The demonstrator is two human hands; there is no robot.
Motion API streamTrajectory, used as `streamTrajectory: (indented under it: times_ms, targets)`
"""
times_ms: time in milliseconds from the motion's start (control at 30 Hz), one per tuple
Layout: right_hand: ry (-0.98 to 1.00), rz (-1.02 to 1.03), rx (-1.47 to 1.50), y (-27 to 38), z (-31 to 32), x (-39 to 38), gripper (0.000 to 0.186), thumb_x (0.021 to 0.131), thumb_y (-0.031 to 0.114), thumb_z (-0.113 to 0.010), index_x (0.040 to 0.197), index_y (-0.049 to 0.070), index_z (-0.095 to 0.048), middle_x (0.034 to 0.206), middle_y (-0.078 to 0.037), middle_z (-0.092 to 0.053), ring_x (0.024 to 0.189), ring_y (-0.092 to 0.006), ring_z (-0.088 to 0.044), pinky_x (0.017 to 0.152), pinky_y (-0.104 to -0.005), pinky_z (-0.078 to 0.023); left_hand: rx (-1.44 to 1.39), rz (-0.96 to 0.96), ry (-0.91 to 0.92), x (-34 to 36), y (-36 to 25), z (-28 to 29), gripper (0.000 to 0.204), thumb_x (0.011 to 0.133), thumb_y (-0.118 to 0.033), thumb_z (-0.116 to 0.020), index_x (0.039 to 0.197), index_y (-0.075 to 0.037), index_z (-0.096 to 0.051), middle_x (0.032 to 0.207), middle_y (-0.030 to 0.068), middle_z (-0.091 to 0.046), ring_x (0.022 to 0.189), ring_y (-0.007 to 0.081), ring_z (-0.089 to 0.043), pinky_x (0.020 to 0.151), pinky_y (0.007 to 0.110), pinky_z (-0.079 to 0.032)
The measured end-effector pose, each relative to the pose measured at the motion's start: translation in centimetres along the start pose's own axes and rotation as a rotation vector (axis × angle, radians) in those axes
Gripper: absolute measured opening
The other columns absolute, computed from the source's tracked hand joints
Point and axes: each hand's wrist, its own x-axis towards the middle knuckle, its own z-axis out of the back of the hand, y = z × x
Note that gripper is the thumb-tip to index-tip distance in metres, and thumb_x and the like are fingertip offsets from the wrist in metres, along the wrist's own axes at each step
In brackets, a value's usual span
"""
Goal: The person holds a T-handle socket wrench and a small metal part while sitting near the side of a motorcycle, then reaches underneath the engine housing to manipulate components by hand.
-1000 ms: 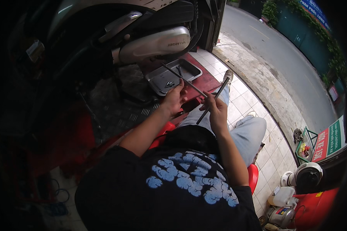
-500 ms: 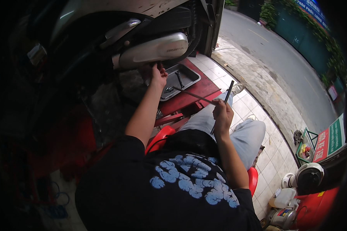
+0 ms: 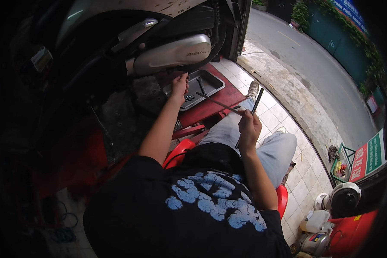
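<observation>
My left hand (image 3: 180, 88) is closed over the left part of a metal tray (image 3: 217, 84), below the scooter's silver side cover (image 3: 172, 53). A small thing shows at its fingertips, too small to make out. In the tray lie a dark tool (image 3: 201, 86) and several small metal pieces (image 3: 189, 98). My right hand (image 3: 250, 127) grips two crossed rods above my legs: a thin rod (image 3: 219, 102) reaching toward the tray and a darker straight bar (image 3: 258, 98) pointing away from me. The tray rests on a red platform (image 3: 228, 95).
I sit on a red seat (image 3: 282, 198) on white tiles (image 3: 273, 107). The street (image 3: 301, 56) lies beyond the doorway. At the right are a signboard (image 3: 367, 157), white containers (image 3: 316, 221) and a red tank (image 3: 348, 232). A dark textured plate (image 3: 129, 116) is under the scooter.
My left hand moved forward from beside the rods to under the silver cover, then drew slightly back over the tray. The rods in my right hand have shifted slightly right and changed angle.
</observation>
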Motion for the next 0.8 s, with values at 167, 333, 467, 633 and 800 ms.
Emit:
streamTrajectory:
  times_ms: [167, 333, 467, 633, 800]
  targets:
    - [-0.022, 0.019, 0.002, 0.2, -0.3, -0.1, 0.031, 0.098, 0.029, -0.053, 0.086, 0.002, -0.063, 0.06, 0.004, -0.044, 0.051, -0.0029, -0.037, 0.045, -0.0204, -0.029, 1.217, -0.367, 0.088, -1.2, 3.5, 2.8, 0.031, 0.085, -0.034, -0.068, 0.089, -0.004, -0.071, 0.082, 0.0125, -0.07, 0.079, 0.0292, -0.067, 0.071, 0.038, -0.051]
    - [-0.001, 0.051, -0.061, 2.1, -1.1, -1.6, 0.032, 0.099, 0.029, -0.052, 0.092, 0.0, -0.065, 0.062, 0.003, -0.046, 0.052, -0.0039, -0.039, 0.046, -0.0207, -0.03, 1.26, -0.346, 0.168, -4.3, 3.0, 3.9, 0.038, 0.085, -0.042, -0.067, 0.089, -0.004, -0.072, 0.085, 0.0175, -0.07, 0.084, 0.0318, -0.068, 0.074, 0.042, -0.052]
    - [0.06, 0.124, -0.072, 5.9, -3.0, -3.4, 0.033, 0.1, 0.027, -0.049, 0.094, -0.002, -0.065, 0.063, 0.001, -0.048, 0.053, -0.0046, -0.042, 0.047, -0.0212, -0.032, 0.792, -0.427, 0.319, -6.8, 0.4, 3.8, 0.049, 0.096, -0.047, -0.053, 0.101, -0.001, -0.069, 0.084, 0.0098, -0.07, 0.073, 0.0181, -0.064, 0.065, 0.031, -0.051]
    - [0.153, 0.326, -0.096, 9.3, -7.1, -4.2, 0.032, 0.101, 0.023, -0.047, 0.095, -0.003, -0.065, 0.065, 0.0, -0.051, 0.056, -0.0059, -0.047, 0.052, -0.0216, -0.037, -0.022, -0.237, 0.504, -15.7, -8.9, 2.7, 0.061, 0.1, -0.054, -0.038, 0.125, -0.002, -0.056, 0.09, 0.0057, -0.067, 0.06, 0.0045, -0.052, 0.052, 0.018, -0.039]
    - [0.295, 0.58, -0.218, 9.3, -12.0, -3.1, 0.021, 0.099, 0.014, -0.05, 0.097, -0.001, -0.064, 0.07, -0.006, -0.055, 0.059, -0.0125, -0.054, 0.053, -0.0272, -0.042, -0.058, -0.339, 0.42, -18.1, -13.6, 3.9, 0.05, 0.102, -0.045, -0.042, 0.125, -0.003, -0.056, 0.084, 0.0008, -0.064, 0.061, 0.0034, -0.052, 0.051, 0.017, -0.033]
